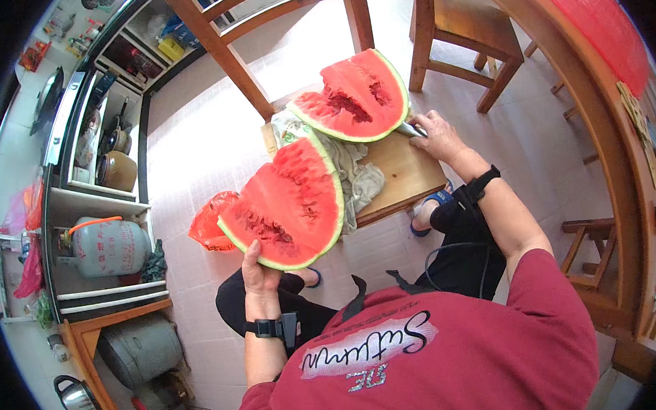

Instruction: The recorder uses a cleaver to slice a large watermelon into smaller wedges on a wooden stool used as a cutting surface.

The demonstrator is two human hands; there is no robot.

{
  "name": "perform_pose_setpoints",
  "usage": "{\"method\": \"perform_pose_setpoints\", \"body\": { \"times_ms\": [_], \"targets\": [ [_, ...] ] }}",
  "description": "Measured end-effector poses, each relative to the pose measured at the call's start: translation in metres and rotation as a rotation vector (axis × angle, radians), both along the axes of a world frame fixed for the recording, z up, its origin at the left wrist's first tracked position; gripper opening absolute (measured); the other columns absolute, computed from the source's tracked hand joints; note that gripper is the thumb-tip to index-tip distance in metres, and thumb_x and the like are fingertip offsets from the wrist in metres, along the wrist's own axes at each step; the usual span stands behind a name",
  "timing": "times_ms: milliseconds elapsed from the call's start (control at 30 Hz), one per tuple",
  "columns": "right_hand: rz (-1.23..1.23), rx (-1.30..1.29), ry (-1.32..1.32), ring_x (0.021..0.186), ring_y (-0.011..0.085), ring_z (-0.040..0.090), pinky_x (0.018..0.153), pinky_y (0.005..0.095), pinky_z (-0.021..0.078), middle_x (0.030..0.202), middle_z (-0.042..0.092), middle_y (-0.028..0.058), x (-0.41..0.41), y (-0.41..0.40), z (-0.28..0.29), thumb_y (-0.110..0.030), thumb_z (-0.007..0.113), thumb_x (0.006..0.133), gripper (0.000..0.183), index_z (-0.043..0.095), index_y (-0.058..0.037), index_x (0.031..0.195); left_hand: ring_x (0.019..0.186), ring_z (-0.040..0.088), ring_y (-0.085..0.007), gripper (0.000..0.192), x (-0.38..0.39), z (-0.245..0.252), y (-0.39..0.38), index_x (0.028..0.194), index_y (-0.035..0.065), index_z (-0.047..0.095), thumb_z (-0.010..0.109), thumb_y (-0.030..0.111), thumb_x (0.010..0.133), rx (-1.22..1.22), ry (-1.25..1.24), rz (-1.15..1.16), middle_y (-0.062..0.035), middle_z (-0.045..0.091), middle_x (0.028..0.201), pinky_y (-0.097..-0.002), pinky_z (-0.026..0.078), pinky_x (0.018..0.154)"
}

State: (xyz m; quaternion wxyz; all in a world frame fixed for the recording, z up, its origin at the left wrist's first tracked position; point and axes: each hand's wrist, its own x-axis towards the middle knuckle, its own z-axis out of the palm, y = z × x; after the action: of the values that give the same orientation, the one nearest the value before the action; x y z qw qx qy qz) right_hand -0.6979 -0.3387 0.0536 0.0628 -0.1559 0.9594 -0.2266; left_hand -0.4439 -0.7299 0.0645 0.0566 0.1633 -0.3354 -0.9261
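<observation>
My left hand grips the lower edge of a large cut watermelon piece, its red flesh facing up, at the near left of a wooden chair seat. A second big watermelon piece rests at the far side of the seat, tilted, with torn hollows in its flesh. My right hand is closed around a metal object, perhaps a knife, whose far part is hidden by that second piece. A crumpled cloth lies on the seat between and under the pieces.
A red plastic bag sits on the floor left of the near piece. Open cabinets with a gas cylinder and pots line the left. A wooden stool stands at the upper right, beside a wooden table edge. My feet flank the seat's near side.
</observation>
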Motion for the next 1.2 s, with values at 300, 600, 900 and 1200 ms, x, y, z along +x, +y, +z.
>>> {"method": "perform_pose_setpoints", "body": {
  "times_ms": [300,600,900,1200],
  "targets": [
    [-0.062,0.056,0.035,0.108,0.0373,0.060,0.093,0.0470,0.0498,0.117,0.055,0.0174,0.014,-0.010,0.005,-0.033,0.072,0.082,0.043,0.061,-0.0215,0.122,0.130,0.050,-0.0296,0.069,-0.014,0.000,0.002,0.144,0.0057,0.040,0.073,0.018,0.085,-0.018,-0.033,-0.051,-0.0111,0.052,0.141,-0.0469,0.038,0.114],
    [-0.086,-0.479,-0.058,0.101,0.0337,0.065,0.090,0.0413,0.0520,0.105,0.069,0.0186,-0.033,0.005,-0.007,-0.023,0.061,0.085,0.032,0.068,-0.0041,0.111,0.131,0.049,-0.0284,0.079,-0.012,0.020,-0.018,0.147,0.0094,0.037,0.077,0.039,0.085,-0.252,-0.211,-0.298,-0.0091,0.050,0.144,-0.0504,0.046,0.104],
    [-0.050,0.001,-0.013,0.103,0.0344,0.065,0.089,0.0436,0.0519,0.108,0.067,0.0177,-0.008,-0.014,0.020,-0.035,0.069,0.083,0.039,0.067,-0.0045,0.106,0.132,0.048,-0.0297,0.090,-0.014,0.051,-0.033,0.150,0.0070,0.031,0.072,0.053,0.085,-0.503,-0.261,-0.332,-0.0106,0.046,0.146,-0.0479,0.048,0.101],
    [0.010,0.157,0.064,0.106,0.0348,0.060,0.090,0.0461,0.0495,0.108,0.060,0.0162,-0.004,-0.016,0.009,-0.042,0.073,0.081,0.046,0.058,-0.0081,0.110,0.135,0.044,-0.0338,0.085,-0.156,0.194,0.018,0.147,0.0039,0.042,0.079,0.040,0.078,-1.836,0.130,-0.420,-0.0250,0.046,0.145,-0.0389,0.035,0.112]
  ]
}}
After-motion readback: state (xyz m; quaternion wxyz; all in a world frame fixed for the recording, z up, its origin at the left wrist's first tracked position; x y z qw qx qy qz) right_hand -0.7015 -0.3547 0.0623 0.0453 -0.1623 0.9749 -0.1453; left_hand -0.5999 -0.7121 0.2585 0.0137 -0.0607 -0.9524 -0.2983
